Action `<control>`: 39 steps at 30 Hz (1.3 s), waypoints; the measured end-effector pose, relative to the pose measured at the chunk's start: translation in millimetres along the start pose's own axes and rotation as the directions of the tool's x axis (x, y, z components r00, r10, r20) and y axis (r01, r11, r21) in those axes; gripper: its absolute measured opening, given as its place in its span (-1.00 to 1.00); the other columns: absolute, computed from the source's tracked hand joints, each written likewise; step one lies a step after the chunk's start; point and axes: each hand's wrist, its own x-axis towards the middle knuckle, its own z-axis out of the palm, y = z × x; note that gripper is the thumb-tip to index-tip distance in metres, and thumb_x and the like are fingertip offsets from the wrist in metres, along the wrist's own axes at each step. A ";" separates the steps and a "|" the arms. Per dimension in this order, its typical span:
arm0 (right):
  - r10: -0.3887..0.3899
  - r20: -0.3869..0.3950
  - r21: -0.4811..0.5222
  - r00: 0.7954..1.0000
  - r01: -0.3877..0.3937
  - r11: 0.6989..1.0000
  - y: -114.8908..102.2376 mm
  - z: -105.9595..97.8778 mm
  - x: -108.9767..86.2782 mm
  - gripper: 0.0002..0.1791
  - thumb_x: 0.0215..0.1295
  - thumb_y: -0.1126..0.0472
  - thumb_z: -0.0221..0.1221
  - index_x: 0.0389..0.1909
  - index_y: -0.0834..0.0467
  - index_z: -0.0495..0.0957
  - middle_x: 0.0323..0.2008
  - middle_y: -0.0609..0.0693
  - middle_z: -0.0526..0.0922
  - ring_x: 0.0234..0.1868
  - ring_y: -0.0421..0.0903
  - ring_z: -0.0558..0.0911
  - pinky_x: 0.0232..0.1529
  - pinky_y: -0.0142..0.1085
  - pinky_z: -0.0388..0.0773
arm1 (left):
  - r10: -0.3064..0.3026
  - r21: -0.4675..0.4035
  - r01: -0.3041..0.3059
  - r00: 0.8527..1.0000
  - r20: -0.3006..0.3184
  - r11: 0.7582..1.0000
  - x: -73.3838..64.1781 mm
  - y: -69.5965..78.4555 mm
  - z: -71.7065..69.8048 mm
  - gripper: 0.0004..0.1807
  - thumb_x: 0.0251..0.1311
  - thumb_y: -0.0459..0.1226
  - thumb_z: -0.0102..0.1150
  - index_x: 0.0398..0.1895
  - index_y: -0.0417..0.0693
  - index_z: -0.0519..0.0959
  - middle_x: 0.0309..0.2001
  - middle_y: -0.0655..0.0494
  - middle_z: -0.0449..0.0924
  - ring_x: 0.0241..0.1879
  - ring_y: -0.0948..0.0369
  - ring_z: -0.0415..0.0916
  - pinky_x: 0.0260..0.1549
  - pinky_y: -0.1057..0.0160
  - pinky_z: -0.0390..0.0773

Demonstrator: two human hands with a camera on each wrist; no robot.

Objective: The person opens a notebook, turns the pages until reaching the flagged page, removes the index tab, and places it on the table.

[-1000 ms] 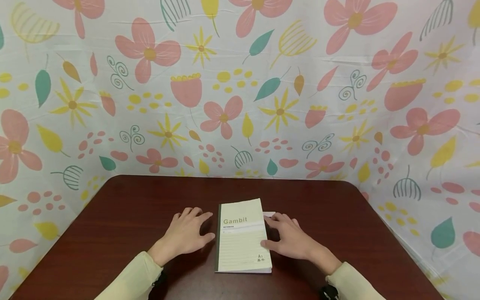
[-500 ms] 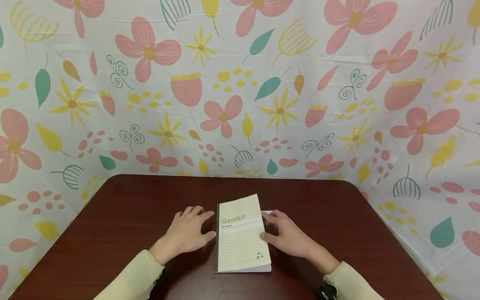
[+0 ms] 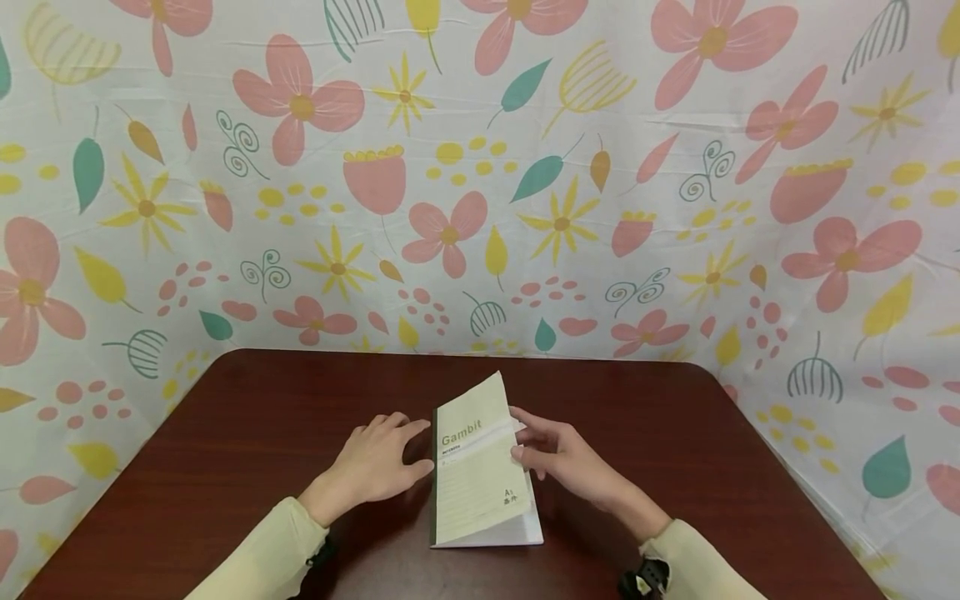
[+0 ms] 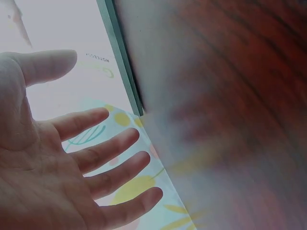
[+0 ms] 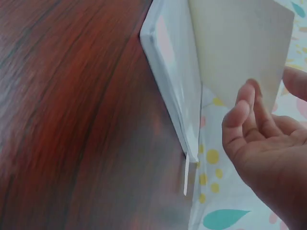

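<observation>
A cream notebook marked "Gambit", with a dark green spine, lies on the table with its front cover lifted at the right side. My right hand pinches the cover's right edge between thumb and fingers. In the right wrist view the cover stands up from the white page block, the hand at its outer edge. My left hand is at the spine, fingers spread, thumb and index tips right by it. The left wrist view shows that palm and the green spine.
The dark red-brown wooden table has rounded far corners. A flower-printed cloth hangs behind it and along both sides. A narrow white strip sticks out from the notebook's end in the right wrist view.
My right hand has lifted the notebook's cover and moved slightly up and left with it, so more white pages show below. The left hand stays beside the spine.
</observation>
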 end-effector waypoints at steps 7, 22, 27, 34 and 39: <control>0.008 0.027 0.119 1.000 -0.011 0.993 -4.0 4.0 5.8 -0.27 0.58 0.12 0.20 0.66 0.05 0.18 0.13 0.19 0.66 -0.32 0.04 0.54 -0.24 -0.24 0.54 | -0.028 -0.082 0.030 0.999 0.028 0.996 -1.6 -1.0 -3.5 -0.36 0.30 0.04 0.38 0.41 0.03 0.57 0.28 -0.11 0.54 0.27 -0.13 0.48 0.12 -0.31 0.49; -0.056 0.075 0.081 0.996 0.050 0.995 -10.6 18.2 20.2 -0.23 0.58 0.13 0.21 0.69 -0.09 0.12 0.15 0.15 0.62 -0.11 0.19 0.60 -0.26 -0.18 0.57 | -0.020 -0.392 0.004 0.999 -0.036 0.920 2.2 -6.4 -13.8 -0.40 0.38 -0.09 0.36 0.43 -0.08 0.53 0.12 -0.12 0.66 0.06 -0.02 0.64 -0.01 -0.09 0.61; -0.060 0.095 0.066 0.994 0.054 0.996 -13.8 23.5 26.3 -0.19 0.54 0.13 0.26 0.69 -0.14 0.12 0.14 0.12 0.62 -0.02 0.11 0.64 -0.26 -0.19 0.57 | -0.028 -0.483 -0.004 0.998 -0.061 0.876 2.2 -7.6 -17.0 -0.45 0.42 -0.12 0.33 0.41 -0.10 0.54 0.04 -0.07 0.68 -0.08 0.12 0.67 -0.09 0.03 0.63; -0.121 0.141 0.050 0.983 0.115 0.992 -18.6 33.4 37.7 -0.13 0.52 0.14 0.29 0.70 -0.03 0.07 0.12 0.12 0.63 -0.05 0.11 0.68 -0.22 -0.20 0.57 | -0.079 -0.597 0.026 0.995 -0.063 0.802 0.6 -4.5 -27.8 -0.48 0.46 -0.12 0.29 0.39 -0.10 0.54 -0.05 0.03 0.69 -0.18 0.08 0.72 -0.24 0.10 0.67; -0.114 0.155 0.034 0.981 0.110 0.993 -20.2 43.5 45.5 -0.12 0.49 0.12 0.32 0.70 -0.04 0.08 0.10 0.11 0.63 -0.08 0.06 0.67 -0.16 -0.15 0.58 | -0.115 -0.694 0.060 0.993 -0.033 0.717 -1.8 -3.5 -36.6 -0.49 0.49 -0.11 0.25 0.41 -0.09 0.51 0.01 -0.08 0.68 -0.13 -0.07 0.73 -0.38 0.12 0.72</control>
